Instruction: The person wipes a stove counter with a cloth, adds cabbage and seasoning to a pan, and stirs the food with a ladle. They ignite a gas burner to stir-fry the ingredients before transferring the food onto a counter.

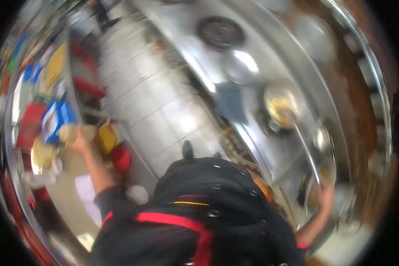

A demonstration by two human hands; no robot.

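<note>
My right hand (326, 195) is closed around the end of a long-handled metal cooking utensil (307, 148). Its far end reaches into a round pan (297, 95) on the stove, among yellowish food (279, 108); the shape of its head is blurred. Stretched out to the other side, my left hand (79, 142) grips a tan, blocky thing (88, 132) over the counter, whose kind I cannot make out. A blue and white box (53, 122) stands right beside it.
The steel stove top (261, 146) holds a dark burner (221, 32), a shiny round lid or pan (241, 66) and a blue-grey cloth (231, 103). A tiled floor aisle (153, 111) separates it from the left counter (66, 181). A red container (121, 158) is below the left arm. Someone's dark-clothed legs (101, 13) show far back.
</note>
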